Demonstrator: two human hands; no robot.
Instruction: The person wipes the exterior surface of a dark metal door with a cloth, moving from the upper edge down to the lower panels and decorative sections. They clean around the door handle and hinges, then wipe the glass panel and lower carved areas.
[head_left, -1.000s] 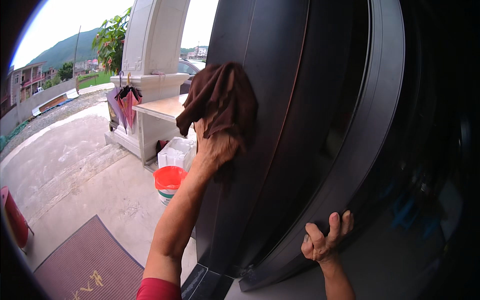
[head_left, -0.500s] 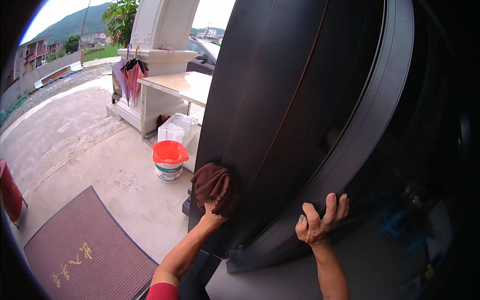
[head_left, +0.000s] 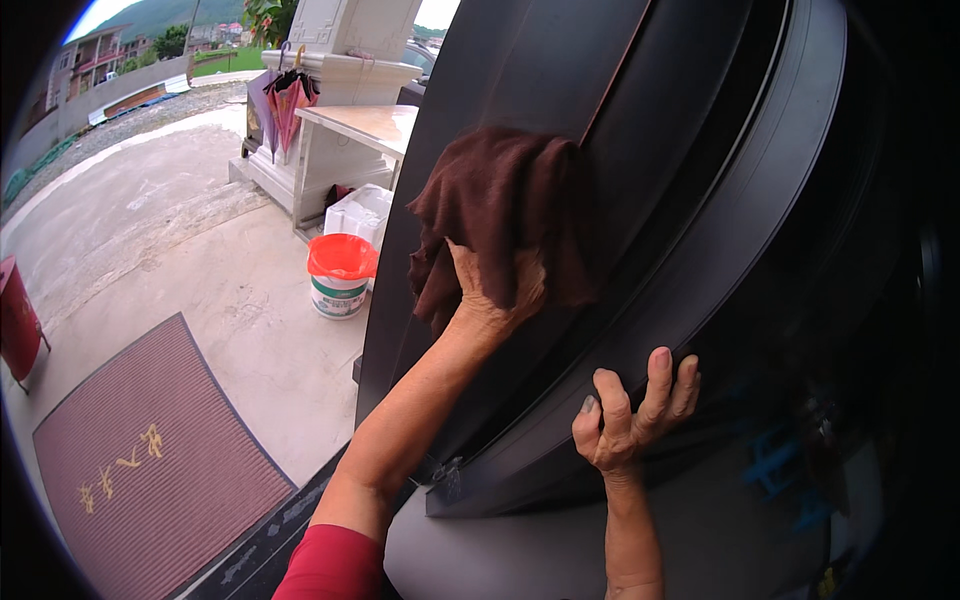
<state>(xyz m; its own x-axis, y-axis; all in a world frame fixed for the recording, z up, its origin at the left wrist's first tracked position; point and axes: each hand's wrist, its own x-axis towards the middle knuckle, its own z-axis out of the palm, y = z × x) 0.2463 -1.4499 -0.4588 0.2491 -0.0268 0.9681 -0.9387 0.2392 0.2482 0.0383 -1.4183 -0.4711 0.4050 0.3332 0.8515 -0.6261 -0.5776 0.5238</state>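
A crumpled dark brown cloth is pressed flat against the face of a tall dark door, about mid-height in view. My left hand is closed on its lower part, with folds covering most of the fingers. To the right, my right hand rests against the door's smooth grey edge. Its fingers are bent and spread apart, with no loose thing in them. Both forearms reach up from the lower edge.
Outside on the left lie a brown ribbed doormat and a dark threshold. A white bucket with a red liner stands near a table, a white foam box and hanging umbrellas. Blue stools show dimly at right.
My left hand has moved the cloth up and right across the door, and the cloth is more spread out. My right hand stays at the edge. The view has shifted slightly.
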